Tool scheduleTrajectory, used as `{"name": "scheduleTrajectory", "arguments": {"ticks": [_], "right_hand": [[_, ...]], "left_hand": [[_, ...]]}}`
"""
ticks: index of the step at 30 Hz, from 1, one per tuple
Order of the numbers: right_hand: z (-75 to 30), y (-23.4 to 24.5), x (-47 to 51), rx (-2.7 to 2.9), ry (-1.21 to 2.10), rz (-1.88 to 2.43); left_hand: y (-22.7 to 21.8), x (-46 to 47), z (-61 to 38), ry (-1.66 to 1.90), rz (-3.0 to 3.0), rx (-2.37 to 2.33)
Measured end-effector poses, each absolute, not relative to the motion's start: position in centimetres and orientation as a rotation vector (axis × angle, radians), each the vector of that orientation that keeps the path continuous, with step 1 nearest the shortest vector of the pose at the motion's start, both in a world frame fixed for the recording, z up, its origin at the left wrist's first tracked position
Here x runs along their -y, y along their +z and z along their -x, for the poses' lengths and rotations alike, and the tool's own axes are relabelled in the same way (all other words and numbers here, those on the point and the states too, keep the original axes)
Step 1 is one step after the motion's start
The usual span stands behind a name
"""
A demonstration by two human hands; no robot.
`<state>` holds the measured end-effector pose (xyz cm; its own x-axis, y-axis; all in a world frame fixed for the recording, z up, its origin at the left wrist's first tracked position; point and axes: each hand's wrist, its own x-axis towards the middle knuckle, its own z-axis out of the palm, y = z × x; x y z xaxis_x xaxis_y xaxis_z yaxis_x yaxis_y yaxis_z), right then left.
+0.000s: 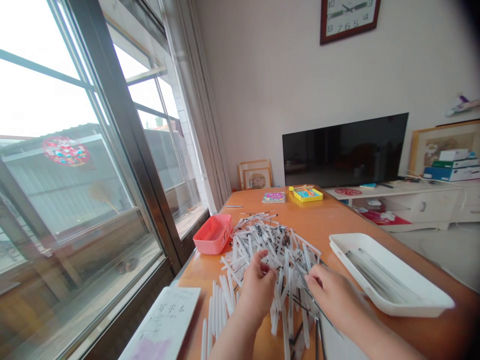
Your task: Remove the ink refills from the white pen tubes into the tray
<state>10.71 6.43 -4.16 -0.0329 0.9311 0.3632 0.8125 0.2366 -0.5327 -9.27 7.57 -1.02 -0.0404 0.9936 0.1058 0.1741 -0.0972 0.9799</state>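
A heap of translucent white pen barrels and dark thin parts (262, 240) spreads over the middle of the wooden table. Over the near side of this heap is my left hand (260, 282), its fingers loosely curled and apart, with nothing visible in them. To its right, my right hand (326, 285) is closed on a pen refill (300, 267), a thin dark rod that slants down under the hand. Several pen barrels (219, 305) lie roughly side by side left of my left forearm. The white tray (423, 310) at the right holds several thin clear refills (378, 277).
A pink plastic basket (212, 245) stands left of the heap. Nearer me lies a writing booklet (165, 320). Toward the table's far end are a small colourful book (273, 197), a yellow box (305, 194) and a pen (234, 206). Glass doors (123, 200) run along the left.
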Motion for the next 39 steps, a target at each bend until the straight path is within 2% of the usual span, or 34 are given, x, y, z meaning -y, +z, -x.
{"name": "scheduleTrajectory", "arguments": {"ticks": [4, 12, 16, 23, 39], "right_hand": [[-10.8, -3.0, -5.8, 1.779, 0.38, 1.473], [-10.7, -1.9, -5.3, 1.267, 0.973, 1.28], [-11.2, -0.7, -4.4, 1.037, 1.136, 1.179], [-11.3, 0.2, -3.8, 0.856, 1.103, 0.953], [-11.1, 0.7, -3.6, 0.882, 0.954, 0.947]], "left_hand": [[-0.2, -7.3, 9.3, 1.278, -1.17, -1.172], [1.1, -6.3, 9.0, 1.34, -0.902, -0.987], [1.4, -6.4, 9.0, 1.403, -0.683, -0.888], [0.5, -7.2, 9.3, 1.398, -0.471, -0.825], [0.6, -6.5, 8.4, 1.329, -0.456, -0.784]]}}
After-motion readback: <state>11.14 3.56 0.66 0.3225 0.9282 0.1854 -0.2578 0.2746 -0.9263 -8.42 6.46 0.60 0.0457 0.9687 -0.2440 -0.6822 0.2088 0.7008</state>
